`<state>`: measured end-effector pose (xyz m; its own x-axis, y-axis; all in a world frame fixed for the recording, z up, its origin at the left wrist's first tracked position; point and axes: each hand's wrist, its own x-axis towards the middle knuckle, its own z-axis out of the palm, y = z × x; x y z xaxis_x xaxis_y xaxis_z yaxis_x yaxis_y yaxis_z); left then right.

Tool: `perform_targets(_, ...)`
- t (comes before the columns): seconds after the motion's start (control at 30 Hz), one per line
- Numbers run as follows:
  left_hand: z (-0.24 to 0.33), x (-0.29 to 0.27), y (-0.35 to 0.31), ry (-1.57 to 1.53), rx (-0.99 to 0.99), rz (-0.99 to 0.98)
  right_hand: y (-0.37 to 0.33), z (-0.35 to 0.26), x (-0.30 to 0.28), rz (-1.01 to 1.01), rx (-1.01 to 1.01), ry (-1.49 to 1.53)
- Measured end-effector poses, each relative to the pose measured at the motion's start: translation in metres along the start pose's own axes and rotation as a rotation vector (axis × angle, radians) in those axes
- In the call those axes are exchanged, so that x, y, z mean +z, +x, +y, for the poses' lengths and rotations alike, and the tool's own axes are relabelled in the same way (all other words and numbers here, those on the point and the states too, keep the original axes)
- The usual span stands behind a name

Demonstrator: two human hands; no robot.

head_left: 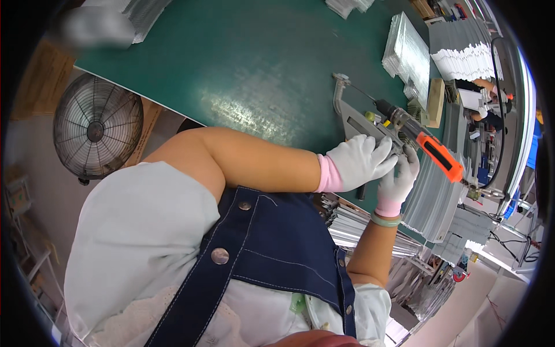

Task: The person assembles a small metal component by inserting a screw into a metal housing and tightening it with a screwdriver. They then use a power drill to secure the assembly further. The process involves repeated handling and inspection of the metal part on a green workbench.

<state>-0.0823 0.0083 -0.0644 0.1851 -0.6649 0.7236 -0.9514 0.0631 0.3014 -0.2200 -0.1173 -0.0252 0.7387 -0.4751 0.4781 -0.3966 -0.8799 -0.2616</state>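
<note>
My left hand (359,163), in a white glove with a pink cuff, lies against the lower end of a grey metal bench fixture (361,122). Its fingers reach right and close near the fingertips of my right hand (399,180), gloved the same way. Both hands seem to pinch a small part between them, but the fingers hide what it is. Just beyond them rests a power tool with an orange handle (439,157) and a black chuck (384,107). A long thin bit (361,91) runs from the chuck toward the fixture's far end.
Stacked silvery, bubble-wrapped sheets (407,49) lie at the far right of the green table (260,52). Long metal strips (430,199) are piled right of my hands. A black cable (495,133) loops beyond the tool. A floor fan (95,132) stands left. Another person's arm (488,87) shows far right.
</note>
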Motion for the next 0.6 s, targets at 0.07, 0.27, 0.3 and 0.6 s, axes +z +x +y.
perform_targets(0.07, -0.008, -0.006, 0.004, -0.036, 0.014, -0.009, -0.006, -0.005, 0.001, 0.094, 0.119, 0.195)
perform_targets(0.27, -0.023, -0.018, 0.018, -0.181, 0.04, -0.009, -0.013, -0.039, 0.005, 0.209, 0.426, 0.663)
perform_targets(0.3, -0.024, -0.019, 0.018, -0.206, 0.02, -0.018, -0.011, -0.041, 0.007, 0.196, 0.461, 0.76)
perform_targets(0.6, -0.026, -0.024, 0.017, -0.246, 0.045, -0.031, -0.01, -0.054, -0.012, 0.137, 0.348, 0.532)
